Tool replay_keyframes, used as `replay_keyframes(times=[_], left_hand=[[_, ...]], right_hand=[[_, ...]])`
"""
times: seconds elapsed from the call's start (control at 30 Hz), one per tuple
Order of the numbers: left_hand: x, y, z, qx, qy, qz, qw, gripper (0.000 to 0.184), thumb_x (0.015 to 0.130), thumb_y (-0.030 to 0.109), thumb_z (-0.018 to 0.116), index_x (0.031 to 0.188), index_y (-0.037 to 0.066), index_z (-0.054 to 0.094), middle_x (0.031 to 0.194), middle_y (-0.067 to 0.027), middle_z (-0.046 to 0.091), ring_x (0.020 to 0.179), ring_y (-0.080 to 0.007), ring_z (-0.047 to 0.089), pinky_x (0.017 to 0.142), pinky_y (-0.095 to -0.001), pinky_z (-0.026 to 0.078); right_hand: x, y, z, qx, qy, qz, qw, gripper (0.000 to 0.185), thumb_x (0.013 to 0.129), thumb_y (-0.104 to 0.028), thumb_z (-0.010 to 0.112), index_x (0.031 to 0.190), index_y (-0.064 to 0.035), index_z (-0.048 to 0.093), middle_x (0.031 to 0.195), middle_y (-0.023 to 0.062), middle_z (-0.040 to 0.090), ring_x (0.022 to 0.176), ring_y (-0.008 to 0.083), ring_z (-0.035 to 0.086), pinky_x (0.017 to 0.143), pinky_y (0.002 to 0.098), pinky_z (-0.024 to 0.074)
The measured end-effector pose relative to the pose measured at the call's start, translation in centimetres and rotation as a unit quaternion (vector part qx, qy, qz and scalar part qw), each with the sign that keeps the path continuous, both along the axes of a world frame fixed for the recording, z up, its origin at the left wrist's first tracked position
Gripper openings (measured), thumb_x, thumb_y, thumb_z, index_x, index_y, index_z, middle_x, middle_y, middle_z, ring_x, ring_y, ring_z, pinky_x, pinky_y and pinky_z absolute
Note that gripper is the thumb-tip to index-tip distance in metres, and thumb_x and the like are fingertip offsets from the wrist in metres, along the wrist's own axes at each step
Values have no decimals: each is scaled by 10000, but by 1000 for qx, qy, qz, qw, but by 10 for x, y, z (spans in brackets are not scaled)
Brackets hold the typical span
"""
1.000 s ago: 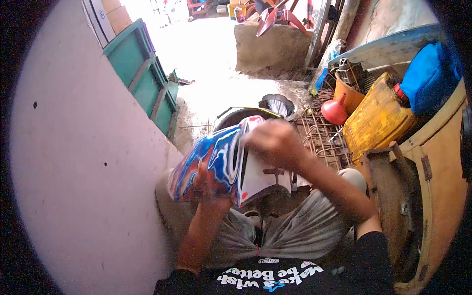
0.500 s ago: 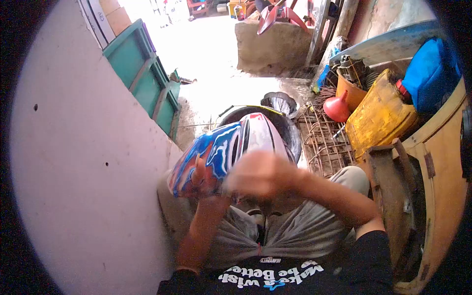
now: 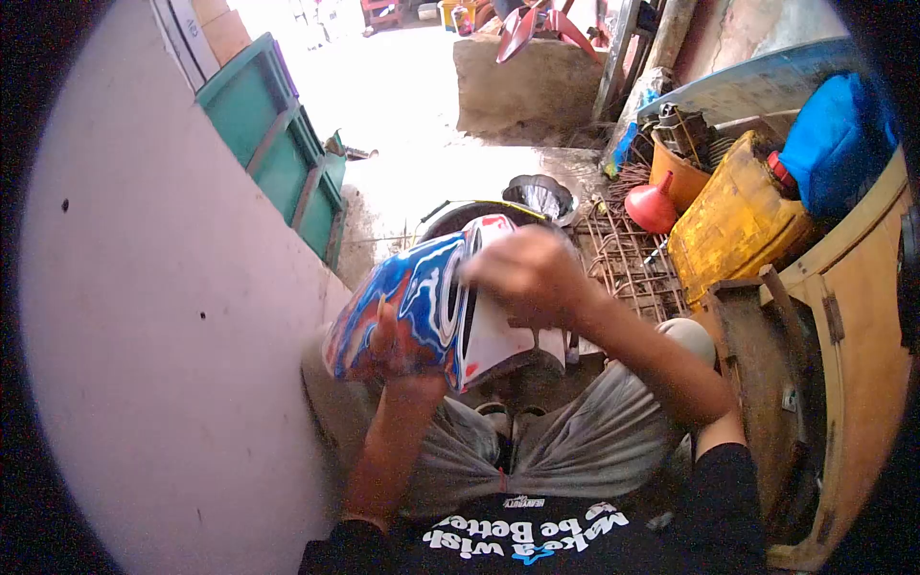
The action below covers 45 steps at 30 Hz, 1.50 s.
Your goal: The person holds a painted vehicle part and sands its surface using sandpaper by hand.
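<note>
Between my knees is a glossy curved shell (image 3: 398, 302), swirled in blue, white and orange-red, with a white section and dark slots on its right. Its exact kind I cannot tell. My left hand (image 3: 388, 355) grips its lower left part, thumb up against the painted face. My right hand (image 3: 527, 273), smeared by motion, is over the white section near the slots, fingers drawn together. Whatever the right fingers hold, if anything, is hidden.
Beyond the shell stands a dark tub (image 3: 479, 216) beside a black fluted pot (image 3: 541, 196). To the right are a rusty wire grid (image 3: 628, 264), a red funnel (image 3: 652, 201), a yellow jerrycan (image 3: 743, 225) and a wooden frame (image 3: 853, 374). A white wall (image 3: 172, 287) borders the left.
My right hand has moved up and away from me across the white section, uncovering its lower edge. The left hand keeps its grip on the shell, nearly unmoved.
</note>
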<state>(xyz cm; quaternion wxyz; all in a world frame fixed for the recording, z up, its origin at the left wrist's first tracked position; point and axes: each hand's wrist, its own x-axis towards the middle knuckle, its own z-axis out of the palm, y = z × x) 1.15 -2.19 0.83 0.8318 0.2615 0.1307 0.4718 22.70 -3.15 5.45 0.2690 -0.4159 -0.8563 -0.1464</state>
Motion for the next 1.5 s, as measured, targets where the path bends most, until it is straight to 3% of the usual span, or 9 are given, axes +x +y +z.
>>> replay_keyframes(times=[0.1, 0.3, 0.43, 0.57, 0.8, 0.9, 1.23, 1.37, 1.5], left_hand=[[-1, 10, -18, -12, -37, -24, 999, 889, 911, 678, 623, 1520, 55, 448, 1456, -162, 583, 1321, -348, 577, 1138, -530, 442], [-2, 8, -17, -14, -68, -43, 997, 898, 920, 673, 618, 1527, 40, 427, 1465, -181, 570, 1323, -360, 573, 1143, -531, 439], [-3, 17, -37, -24, -164, -100, 981, 913, 917, 673, 623, 1531, 30, 415, 1468, -186, 565, 1317, -363, 577, 1141, -528, 443], [-4, -1, -6, 7, -32, -36, 999, 945, 902, 696, 628, 1532, 26, 411, 1465, -173, 570, 1299, -355, 589, 1131, -516, 452], [-9, 4, -13, 20, 24, 4, 1000, 921, 907, 713, 610, 1532, 62, 428, 1472, -172, 568, 1323, -356, 575, 1142, -529, 439], [0, 11, -30, -29, -70, -4, 997, 881, 922, 684, 616, 1534, 78, 432, 1477, -151, 571, 1317, -353, 579, 1143, -521, 442], [-3, 8, -19, -59, -69, -33, 995, 936, 897, 701, 634, 1520, 32, 430, 1462, -183, 571, 1277, -338, 607, 1071, -510, 497], [-11, 31, -65, -33, -127, -94, 987, 900, 912, 700, 612, 1522, 61, 440, 1457, -166, 577, 1307, -329, 591, 1105, -525, 479], [-11, -3, -6, -73, -3, 30, 997, 817, 960, 700, 536, 1538, 129, 443, 1493, -127, 553, 1348, -317, 560, 1125, -520, 461]], right_hand=[[-57, -33, -4, 17, 52, 254, 966, 158, 863, -157, 661, 1014, -138, 704, 902, 22, 684, 850, 217, 707, 765, 345, 584], [16, 11, -8, 2, 22, -57, 998, 213, 806, -207, 724, 1005, -134, 701, 866, 62, 703, 816, 237, 714, 732, 400, 565], [-45, -22, -5, 73, 47, 222, 971, 176, 876, -174, 661, 1036, -113, 705, 923, 23, 702, 876, 198, 725, 811, 325, 593], [9, 10, -10, -2, 80, -41, 996, 189, 837, -184, 719, 1021, -142, 724, 900, 47, 713, 846, 223, 727, 789, 389, 596], [-47, -22, -13, 42, 106, 204, 972, 198, 840, -150, 671, 1033, -137, 715, 892, 10, 691, 824, 218, 712, 753, 376, 590], [4, 13, -5, -12, 81, 3, 997, 199, 835, -151, 679, 1030, -147, 717, 896, 36, 697, 833, 239, 717, 758, 379, 589], [7, 19, 0, 24, 49, -22, 998, 115, 841, -164, 710, 956, -158, 715, 881, 30, 721, 830, 211, 726, 722, 365, 580], [-54, -24, -6, 46, 74, 220, 972, 129, 859, -174, 667, 972, -117, 688, 889, 18, 675, 839, 204, 718, 752, 367, 588], [0, 7, 5, -22, 17, 21, 999, 144, 853, -186, 677, 983, -129, 700, 809, 21, 669, 746, 221, 698, 713, 406, 579]])
